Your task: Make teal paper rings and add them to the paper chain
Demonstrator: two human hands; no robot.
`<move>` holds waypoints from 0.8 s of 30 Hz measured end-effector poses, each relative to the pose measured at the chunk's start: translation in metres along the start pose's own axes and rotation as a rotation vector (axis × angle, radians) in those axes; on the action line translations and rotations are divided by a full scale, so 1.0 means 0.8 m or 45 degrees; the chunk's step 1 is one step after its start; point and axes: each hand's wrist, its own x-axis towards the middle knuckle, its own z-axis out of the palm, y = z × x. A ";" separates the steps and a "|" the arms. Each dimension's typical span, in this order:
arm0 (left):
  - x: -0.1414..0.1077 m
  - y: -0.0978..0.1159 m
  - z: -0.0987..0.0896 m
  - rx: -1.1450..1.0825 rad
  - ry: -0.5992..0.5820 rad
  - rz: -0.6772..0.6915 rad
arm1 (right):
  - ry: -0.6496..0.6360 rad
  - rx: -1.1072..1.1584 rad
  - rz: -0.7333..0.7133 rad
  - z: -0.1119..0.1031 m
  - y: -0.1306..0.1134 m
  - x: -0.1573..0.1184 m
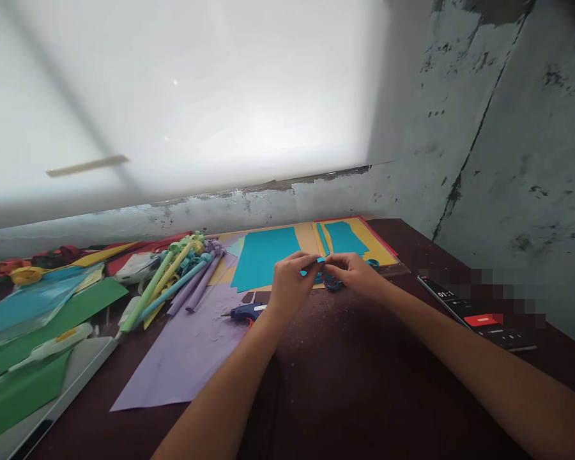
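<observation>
Dark tabletop (345, 383), teal strip (321, 260) between fingers (341, 260)

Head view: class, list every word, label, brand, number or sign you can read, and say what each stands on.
"01:1": on the screen of the phone; any further digits are unclear.
Marks on the phone's red block and below it: too small to read.
Pale label on the blue glue gun: unreadable.

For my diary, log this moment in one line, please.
Left hand: pinching blue paper strip; right hand: same strip; navy-blue glue gun: partly over lilac paper sheet
</observation>
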 end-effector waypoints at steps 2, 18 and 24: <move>-0.001 0.001 0.000 -0.015 0.000 0.010 | -0.020 0.003 -0.016 -0.001 -0.001 -0.001; 0.002 -0.006 0.001 -0.107 0.005 -0.125 | -0.024 -0.106 -0.040 -0.001 0.002 -0.001; 0.001 -0.004 -0.001 -0.012 -0.048 -0.049 | -0.057 -0.065 -0.012 -0.001 0.010 0.001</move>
